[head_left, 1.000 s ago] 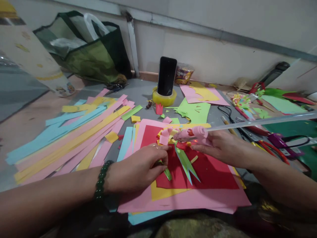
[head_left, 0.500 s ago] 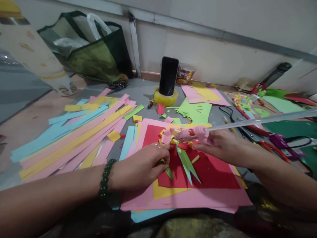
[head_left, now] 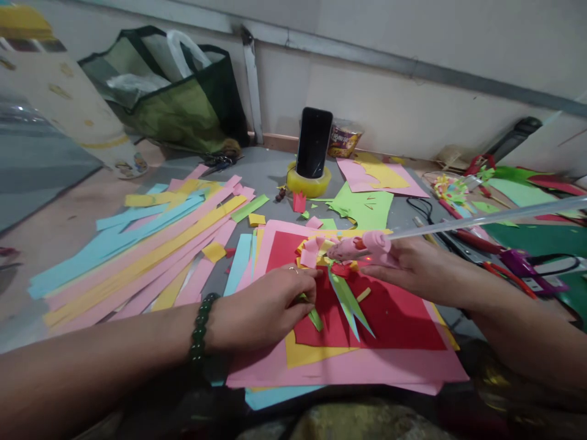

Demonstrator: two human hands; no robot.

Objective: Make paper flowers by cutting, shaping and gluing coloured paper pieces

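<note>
My right hand (head_left: 413, 269) is closed around a pink hot glue gun (head_left: 358, 245), a long clear glue stick (head_left: 490, 219) jutting from its back to the right. The gun's tip points left at a paper flower decoration (head_left: 312, 250) of pink, yellow and red curled paper. Green and pale blue paper ribbon tails (head_left: 347, 296) hang from the decoration. My left hand (head_left: 270, 305), fingers curled, grips a green paper strip (head_left: 315, 319) at the decoration's lower left; its fingertips are partly hidden. Underneath lies a red paper sheet (head_left: 394, 318) on a stack of pink paper (head_left: 367, 370).
Paper strips (head_left: 151, 244) cover the left side. Behind the stack, a phone (head_left: 314, 143) leans upright on a yellow tape roll (head_left: 309, 183). Scissors (head_left: 509, 281) and a purple gadget (head_left: 527, 269) lie at right. A green bag (head_left: 183, 104) and a bottle (head_left: 68, 91) stand back left.
The whole view has shifted very slightly right and down. Both hands, the glue gun and the decoration keep nearly the same positions relative to each other.
</note>
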